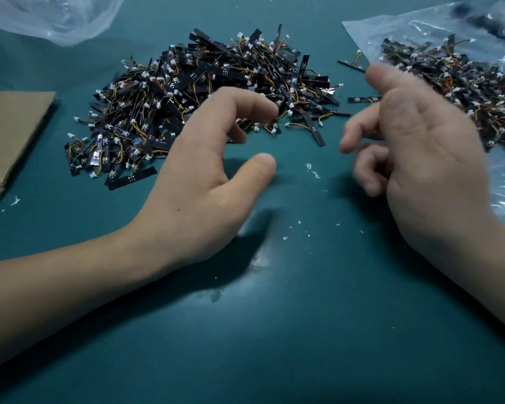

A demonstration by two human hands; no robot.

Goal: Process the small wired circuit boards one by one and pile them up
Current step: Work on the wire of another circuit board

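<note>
Table [274, 330], teal, with both hands held over it. Left hand [204, 182]: fingers [254, 103] curled downward, thumb spread well apart from them, nothing pinched between. The fingertips sit at the near edge of the main pile of boards [187, 91]; I cannot tell whether they touch a board there. The pile spreads beyond and to the left of those fingertips: black strip boards, orange and yellow wires, white connectors, all tangled.

Right hand [426, 147]: motion-blurred, palm turned toward the left hand, thumb up, fingers [359, 132] loosely bent, no board seen in them. A second heap of boards [449, 83] lies beyond and to the right of these fingers, on a clear plastic bag [502, 176].

One loose strip [315, 128] lies between the two sets of fingertips, slightly beyond them. White flecks [314, 170] dot the table between the left thumb and the right fingers. A cardboard sheet [9, 135] lies well to the left of the left fingers, and a crumpled plastic sheet [56, 18] lies beyond that
</note>
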